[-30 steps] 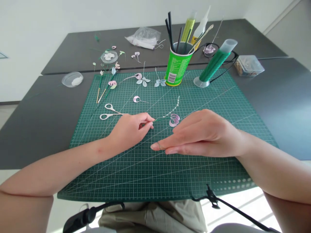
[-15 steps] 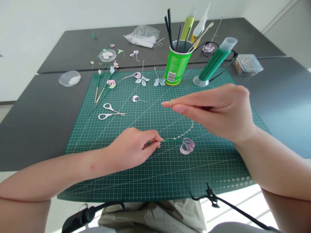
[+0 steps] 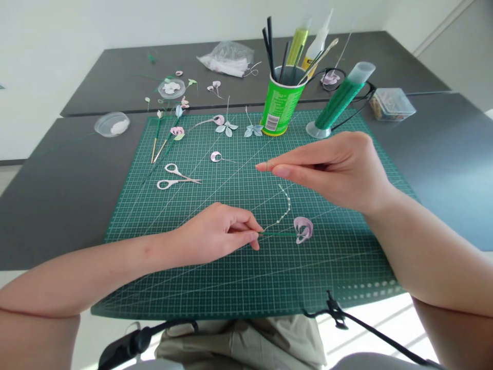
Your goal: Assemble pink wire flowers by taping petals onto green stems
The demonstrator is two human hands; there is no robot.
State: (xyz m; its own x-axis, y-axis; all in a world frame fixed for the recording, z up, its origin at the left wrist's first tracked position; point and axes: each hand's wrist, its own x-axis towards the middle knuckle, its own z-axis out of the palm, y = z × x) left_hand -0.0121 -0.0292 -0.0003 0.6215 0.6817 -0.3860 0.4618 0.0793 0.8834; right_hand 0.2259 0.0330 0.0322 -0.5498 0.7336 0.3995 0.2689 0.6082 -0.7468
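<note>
My left hand point(image 3: 219, 234) is closed in a pinch on the thin green stem of a lilac flower point(image 3: 304, 229), whose curved petals point to the right. From the same fingertips a fine pale strand with small white beads point(image 3: 288, 203) curls up and to the right over the mat. Higher up, my right hand point(image 3: 335, 169) hovers with thumb and fingers pressed together. Whatever lies between those fingers, perhaps a very fine thread, is too small to make out. A single lilac petal on a wire point(image 3: 216, 156) lies to the left of the right fingertips.
White-handled scissors point(image 3: 173, 177) rest on the green cutting mat point(image 3: 231, 293). Behind stand a green can of tools point(image 3: 283, 105) and a leaning green tube point(image 3: 339, 105). Wired blue leaves point(image 3: 226, 127), shallow dishes point(image 3: 111, 125) and a clear box point(image 3: 393, 104) are around the mat's far side.
The lilac flower has turned and shifted slightly right and the beaded strand has swung left. My left fingers have shifted on the stem. My right hand has moved slightly left, still pinched.
</note>
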